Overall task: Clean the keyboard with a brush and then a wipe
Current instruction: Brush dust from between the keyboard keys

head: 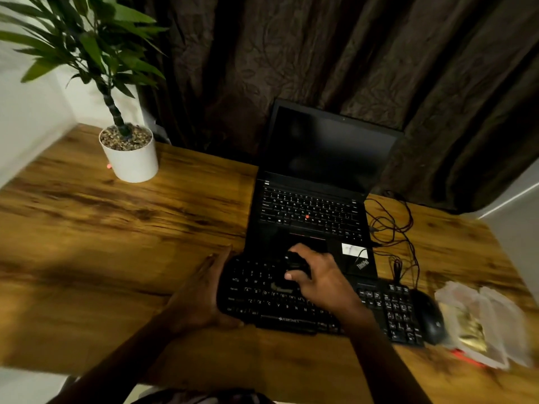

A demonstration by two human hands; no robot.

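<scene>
Gripping a dark brush [294, 265], the right hand [320, 279] has its fingers [291, 276] curled shut around it, thumb tip showing pale at the near side; the brush is blurred and only partly seen, its bristle end seeming to meet the upper rows of the keyboard [291, 298]. Under those fingers the keyboard lies black and wide on the desk [116, 243], its number pad stretching away to their right. At its left end the left hand [201, 298] is cupped open against the edge, fingers [215, 265] straight along the side and touching it, holding nothing else. Just beyond the right fingers stands an open laptop [315, 211], screen dark, a red dot amid its keys, its front edge touching or overlapped by the keyboard. Right of the number pad rests a black mouse [431, 319], and just past that a heap of clear packets [481, 322], one showing gold, with something orange beneath. Thin cables [393, 228] loop on the wood to the laptop's right. Far off to the left of the hands, a white pot [131, 158] filled with pebbles carries a green plant [87, 48]. The desk is wood-grained brown, streaked dark. Behind it hang heavy dark brown curtains [320, 53] with a leafy pattern; pale wall [26, 106] shows at the left and lower right.
</scene>
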